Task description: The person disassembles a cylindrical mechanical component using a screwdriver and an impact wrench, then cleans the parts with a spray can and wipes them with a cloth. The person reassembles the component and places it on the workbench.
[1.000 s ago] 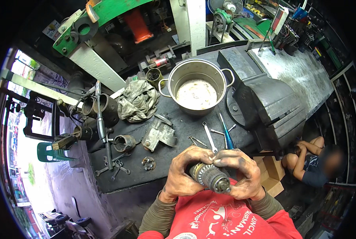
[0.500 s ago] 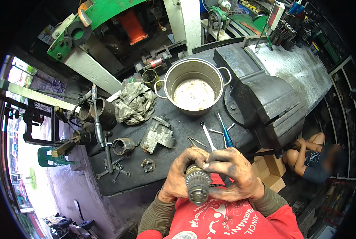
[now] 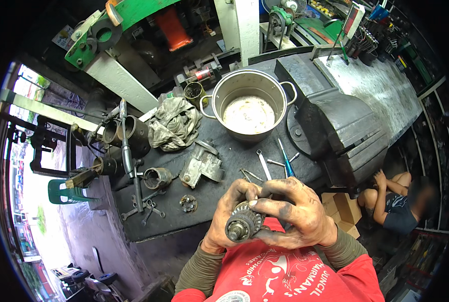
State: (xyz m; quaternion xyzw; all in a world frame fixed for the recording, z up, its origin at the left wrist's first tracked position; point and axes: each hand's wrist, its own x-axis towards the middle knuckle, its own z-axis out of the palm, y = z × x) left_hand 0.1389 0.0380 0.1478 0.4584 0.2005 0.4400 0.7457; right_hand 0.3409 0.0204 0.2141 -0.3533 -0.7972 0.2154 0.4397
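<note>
Both of my hands hold a greasy round metal gear part (image 3: 243, 224) close to my chest, its shaft end turned toward the camera. My left hand (image 3: 229, 214) wraps it from the left side. My right hand (image 3: 297, 211) grips it from the right, fingers stretched across its top. Just beyond my hands, on the dark workbench (image 3: 159, 221), lie a flat wrench (image 3: 263, 163), a blue-handled screwdriver (image 3: 285, 162) and several loose bolts (image 3: 251, 174).
A steel pot (image 3: 248, 103) stands at the back of the bench beside a large black vise (image 3: 340, 133). A grey rag (image 3: 174, 123), a metal housing (image 3: 203, 163), cylindrical motor parts (image 3: 129, 133) and small pieces lie at left. A person (image 3: 393, 201) sits low at right.
My hands have turned the gear part so its shaft end faces up toward the camera, and shifted it slightly left. Items on the bench stayed put.
</note>
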